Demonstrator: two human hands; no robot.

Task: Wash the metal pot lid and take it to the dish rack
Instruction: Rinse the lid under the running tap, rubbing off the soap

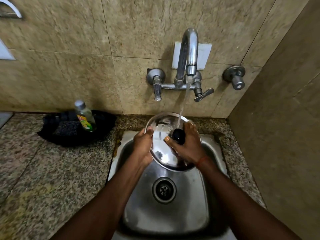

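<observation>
Rinsing: lid [164, 149] tilted over sink [195, 213], at 12 o'clock from the drain, under the tap [188, 49] stream.
Left hand [142, 146]: clasps the lid's 9 o'clock rim.
Right hand [187, 146]: wrapped around the knob [178, 138].
Left to do: rack trip; no rack visible.

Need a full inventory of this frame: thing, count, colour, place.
round metal pot lid: 1, silver with black knob, held tilted over the sink under the water stream
stainless steel sink: 1, silver, set in the counter, drain at centre
wall-mounted tap: 1, chrome, above the sink, running
separate wall valve: 1, chrome, right of the tap
dish soap bottle: 1, clear with green-yellow label, standing in the black basket
black basket: 1, on the counter left of the sink
speckled granite counter: 1, grey-brown, around the sink
left hand: 1, gripping the lid's left rim
right hand: 1, on the lid around the knob
</observation>
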